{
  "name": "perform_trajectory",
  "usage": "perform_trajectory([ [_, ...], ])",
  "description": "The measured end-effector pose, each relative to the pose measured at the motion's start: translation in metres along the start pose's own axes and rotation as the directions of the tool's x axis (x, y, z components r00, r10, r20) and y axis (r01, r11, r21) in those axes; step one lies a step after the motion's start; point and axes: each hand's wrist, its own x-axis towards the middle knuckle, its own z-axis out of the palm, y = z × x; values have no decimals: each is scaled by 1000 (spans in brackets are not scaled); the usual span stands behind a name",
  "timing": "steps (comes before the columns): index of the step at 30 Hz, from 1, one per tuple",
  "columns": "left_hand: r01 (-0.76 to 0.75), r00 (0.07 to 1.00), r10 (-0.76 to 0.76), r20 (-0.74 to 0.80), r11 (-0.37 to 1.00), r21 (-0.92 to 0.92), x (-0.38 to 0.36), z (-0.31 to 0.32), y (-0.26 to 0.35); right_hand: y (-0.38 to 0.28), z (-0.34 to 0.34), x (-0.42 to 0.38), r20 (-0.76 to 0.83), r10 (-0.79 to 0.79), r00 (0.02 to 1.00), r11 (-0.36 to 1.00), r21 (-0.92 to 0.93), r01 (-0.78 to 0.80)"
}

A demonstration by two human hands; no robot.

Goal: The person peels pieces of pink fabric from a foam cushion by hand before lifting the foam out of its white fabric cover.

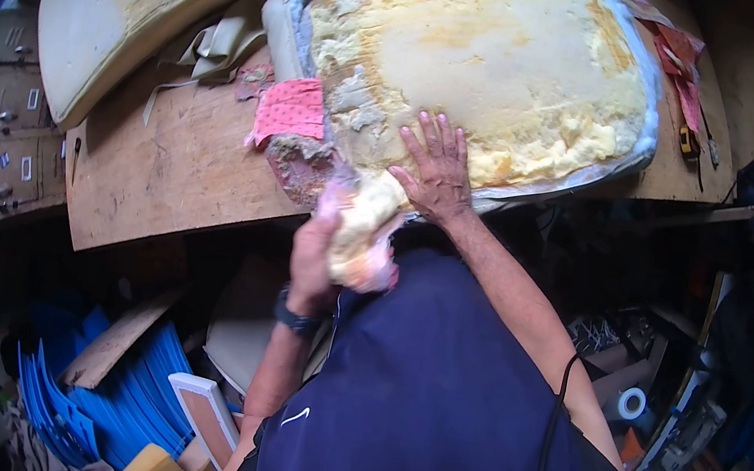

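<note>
A large worn foam cushion [482, 51], yellowed and crumbling at its edges, lies on the wooden workbench [164, 160]. My right hand [442, 169] rests flat on its near edge with fingers spread. In front of my body, my left hand [313, 250] grips a torn, yellowish foam piece [364, 234] with pinkish, whitish bits on it. That piece is smeared by motion. Just beyond it are a pink patterned cloth [290, 111] and a clump of grey stuffing [300, 162], both at the cushion's left corner.
A long cream padded seat part [129, 4] lies at the back left. Cream fabric scraps [225, 47] sit beside it. Red cloth [679, 61] and a yellow-black tape measure [688, 143] are at the right. Blue sheets [135, 385] stand below left; a white roll [631, 403] sits below right.
</note>
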Motion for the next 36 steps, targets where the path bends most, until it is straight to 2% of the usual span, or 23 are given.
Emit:
perform_trajectory([
  [1,63,997,-57,49,988,-143,-7,7,27,2,3,-1,-7,17,1000,1000,-6,-17],
  [3,42,996,-65,-58,942,-332,-16,29,72,5,8,-3,-10,-20,1000,999,-37,20],
  [5,21,996,-46,-75,953,-302,-20,11,84,4,8,-1,-1,-22,1000,999,-29,22],
  [7,32,996,-31,-89,999,7,-20,-17,80,4,8,-2,8,-13,1000,1000,-28,13],
  [8,16,998,-13,-59,999,44,-21,-25,80,5,8,-2,-9,-26,1000,1000,-15,26],
  [12,-135,981,114,-159,983,-125,-49,17,106,7,12,-3,-5,-40,999,998,-42,40],
  [13,-153,982,143,-125,986,-69,-58,39,123,6,10,-3,-2,-50,999,998,-40,50],
  [14,-47,997,66,-48,947,317,-60,24,134,4,7,-2,8,-38,999,999,-26,38],
  [15,35,999,-35,-13,750,660,-62,9,145,1,2,0,17,-28,999,1000,-11,28],
  [16,104,991,-130,-27,632,768,-56,3,142,-3,-6,1,4,-30,1000,999,33,30],
  [17,63,991,-130,12,560,826,-50,-7,132,-4,-11,4,-3,-47,999,998,37,47],
  [19,125,986,-164,2,756,642,-46,-14,108,-12,-28,7,2,-67,998,992,111,66],
  [21,178,975,-222,1,784,595,-49,-19,91,-26,-42,7,-71,-118,990,985,121,126],
  [23,271,949,-314,-34,755,597,-55,-24,76,-34,-44,7,94,-194,976,834,539,114],
  [24,285,942,-337,-14,773,567,-54,-29,66,-46,-50,7,129,-202,971,773,630,77],
  [25,276,945,-326,0,800,533,-56,-32,57,-52,-48,8,132,-204,970,775,628,78],
  [27,306,923,-385,4,741,598,-52,-39,52,-59,-43,11,187,-376,908,794,570,211],
  [29,263,964,-263,-25,948,177,-41,-33,37,-59,-36,12,174,-423,889,783,565,262],
  [30,277,959,-278,48,960,36,-27,-48,29,-58,-35,13,194,-411,891,783,576,235],
  [31,288,958,-288,9,958,-2,-15,-52,25,-57,-35,15,215,-400,891,782,587,210],
  [33,183,983,-182,-20,978,101,6,-62,12,-56,-31,20,213,-428,878,761,609,223],
  [35,245,969,-242,-43,959,145,19,-51,19,-55,-31,23,207,-480,852,735,626,262],
  [36,201,979,-195,-61,874,442,25,-51,24,-55,-30,24,224,-496,839,732,628,265],
])
